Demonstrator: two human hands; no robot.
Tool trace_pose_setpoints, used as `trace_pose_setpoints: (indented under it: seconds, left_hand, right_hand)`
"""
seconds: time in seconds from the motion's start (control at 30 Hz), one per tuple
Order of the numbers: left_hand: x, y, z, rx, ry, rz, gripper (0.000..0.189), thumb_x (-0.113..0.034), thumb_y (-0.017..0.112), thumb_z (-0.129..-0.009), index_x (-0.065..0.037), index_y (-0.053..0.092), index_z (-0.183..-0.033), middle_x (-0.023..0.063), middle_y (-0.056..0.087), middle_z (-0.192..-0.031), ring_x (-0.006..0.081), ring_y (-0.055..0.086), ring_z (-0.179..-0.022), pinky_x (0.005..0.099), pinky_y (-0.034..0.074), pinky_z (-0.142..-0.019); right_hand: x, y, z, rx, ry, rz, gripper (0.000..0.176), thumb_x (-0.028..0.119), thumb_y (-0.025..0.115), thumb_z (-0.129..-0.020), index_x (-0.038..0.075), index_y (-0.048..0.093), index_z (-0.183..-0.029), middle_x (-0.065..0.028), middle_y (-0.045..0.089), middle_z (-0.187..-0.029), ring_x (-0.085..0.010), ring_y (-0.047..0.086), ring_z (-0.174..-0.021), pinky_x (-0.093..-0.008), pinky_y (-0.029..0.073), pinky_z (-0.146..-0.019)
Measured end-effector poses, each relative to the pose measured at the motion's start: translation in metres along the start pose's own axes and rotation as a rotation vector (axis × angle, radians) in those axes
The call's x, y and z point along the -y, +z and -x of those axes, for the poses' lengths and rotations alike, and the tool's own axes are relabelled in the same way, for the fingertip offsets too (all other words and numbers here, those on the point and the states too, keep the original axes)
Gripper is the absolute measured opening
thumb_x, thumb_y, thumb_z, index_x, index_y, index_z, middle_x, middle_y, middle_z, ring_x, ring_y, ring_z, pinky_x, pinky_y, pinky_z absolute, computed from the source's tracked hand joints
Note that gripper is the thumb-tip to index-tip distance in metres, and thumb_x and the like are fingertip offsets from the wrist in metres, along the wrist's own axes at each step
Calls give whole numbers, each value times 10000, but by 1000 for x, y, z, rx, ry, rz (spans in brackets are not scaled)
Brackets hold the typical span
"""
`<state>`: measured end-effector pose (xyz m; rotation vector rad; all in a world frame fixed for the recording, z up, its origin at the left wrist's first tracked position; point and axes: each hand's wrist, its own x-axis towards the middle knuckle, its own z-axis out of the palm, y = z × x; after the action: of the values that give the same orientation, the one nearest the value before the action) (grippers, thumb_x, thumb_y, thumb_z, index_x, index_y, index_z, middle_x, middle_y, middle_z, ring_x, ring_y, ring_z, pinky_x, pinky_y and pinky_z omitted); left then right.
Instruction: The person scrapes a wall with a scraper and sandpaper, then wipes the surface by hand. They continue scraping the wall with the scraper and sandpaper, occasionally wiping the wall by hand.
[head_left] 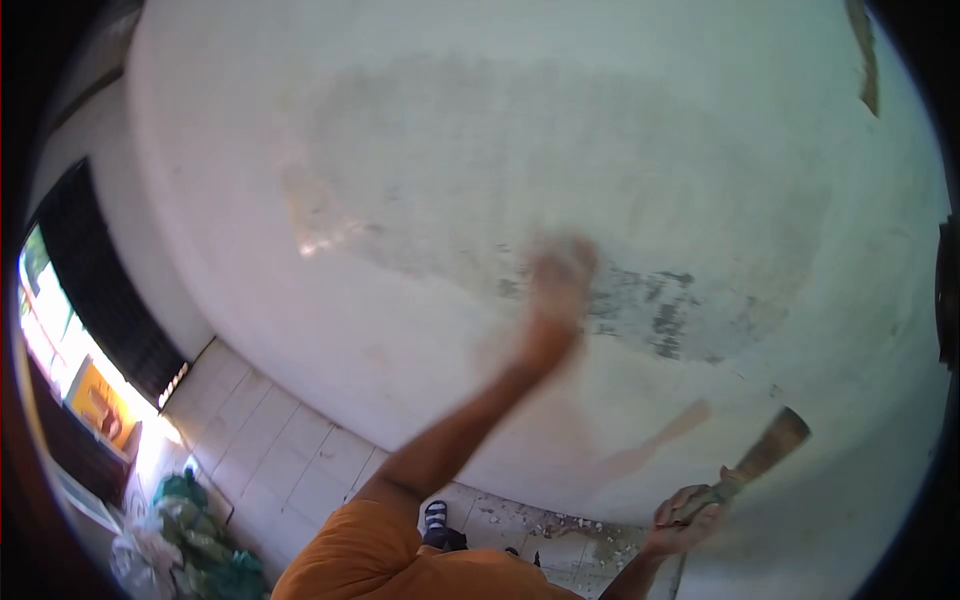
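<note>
A large grey, worn patch (460,130) spreads over the white wall (400,320), with dark scrape marks low on its right side. My left hand (562,270), smeared by motion, is at the patch's lower edge beside those marks; its fingers cannot be made out. Lower right, my right hand (690,515) is closed around the handle of a scraper (775,445), whose broad blade points up and to the right. The blade's shadow falls on the wall to its left.
Plastic bags (190,545) lie on the tiled floor (285,440) at the lower left, near an open doorway with a dark shutter (110,280). Pale debris (585,525) lies along the wall's foot. A brown strip (865,60) is at the upper right.
</note>
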<state>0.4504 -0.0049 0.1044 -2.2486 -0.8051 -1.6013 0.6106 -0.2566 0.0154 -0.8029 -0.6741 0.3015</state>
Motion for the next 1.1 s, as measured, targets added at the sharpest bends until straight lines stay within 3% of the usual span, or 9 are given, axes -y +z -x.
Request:
trace_pose_setpoints:
  seconds: [0.07, 0.1, 0.17, 0.2, 0.4, 0.53, 0.77, 0.9, 1.1]
  left_hand:
    - [-52, 4, 78, 539, 203, 68, 684, 120, 411, -761, 3, 254, -1416, 128, 238, -1490, 325, 196, -1378, 399, 221, -1118]
    - [-70, -12, 108, 426, 130, 419, 688, 135, 371, -744, -16, 286, -1409, 121, 251, -1487, 315, 244, -1363, 407, 188, -1129]
    - [-89, -53, 145, 533, -712, 1051, 600, 102, 361, -858, -126, 326, -1412, 129, 257, -1482, 262, 365, -1306, 395, 337, -1063]
    - [-90, -60, 171, 407, -1119, 1379, 441, -22, 338, -954, -71, 341, -1393, 134, 248, -1482, 267, 379, -1293, 388, 331, -1064]
    - [-52, -146, 244, -214, -1271, 2181, 482, -294, 461, -962, 22, 414, -1322, 122, 330, -1436, 241, 401, -1266, 361, 362, -1024]
    - [-11, -206, 287, 105, -1473, 1383, 405, -265, 508, -943, 54, 533, -1193, 191, 462, -1327, 216, 498, -1155, 327, 418, -933]
    - [68, -336, 331, -629, -1417, 1165, 230, -193, 485, -928, 22, 566, -927, 214, 501, -1264, 245, 576, -1025, 362, 467, -875]
    - [100, -386, 325, -493, -1253, 1213, 293, -192, 484, -923, 34, 575, -1084, 225, 375, -1395, 274, 447, -1225, 383, 335, -1025]
    - [156, -399, 323, -266, -1186, 1144, 472, -240, 445, -927, 53, 447, -1297, 186, 346, -1428, 260, 289, -1340, 407, 211, -1095]
  right_hand:
    - [-22, 15, 14, 200, 89, 16, 679, 499, 425, -912, 58, 225, -1388, -55, 494, -718, -81, 378, -378, -199, 229, -278]
    - [-30, 27, 21, 295, 120, 25, 718, 524, 434, -903, 62, 208, -1403, -59, 506, -716, -83, 387, -380, -201, 234, -277]
    - [-17, 70, 42, 416, 235, 33, 830, 583, 452, -873, 81, 124, -1446, -90, 540, -778, -92, 418, -389, -217, 255, -274]
    - [-19, 85, 57, 426, 285, 86, 865, 592, 448, -870, 89, 69, -1462, -121, 539, -867, -99, 420, -386, -235, 269, -269]
    - [-77, 127, 140, 827, 404, 290, 685, 343, 360, -962, -33, 34, -1433, -208, 590, -1067, -292, 612, -956, -345, 482, -781]
    - [-65, 184, 187, 1187, 506, 367, 651, 172, 400, -953, -43, 2, -1422, -191, 597, -1054, -316, 618, -920, -358, 466, -810]
    - [-63, 290, 290, 1320, 689, 496, 743, 206, 472, -942, 2, -46, -1435, -205, 621, -898, -332, 629, -803, -347, 483, -763]
    - [-104, 320, 356, 1202, 380, 184, 643, 249, 491, -951, 5, 149, -1438, -122, 639, -928, -198, 607, -891, -285, 454, -821]
    - [-128, 353, 372, 901, 1124, -54, 376, 188, 488, -958, -15, 464, -1273, -57, 618, -1009, -130, 578, -923, -256, 444, -859]
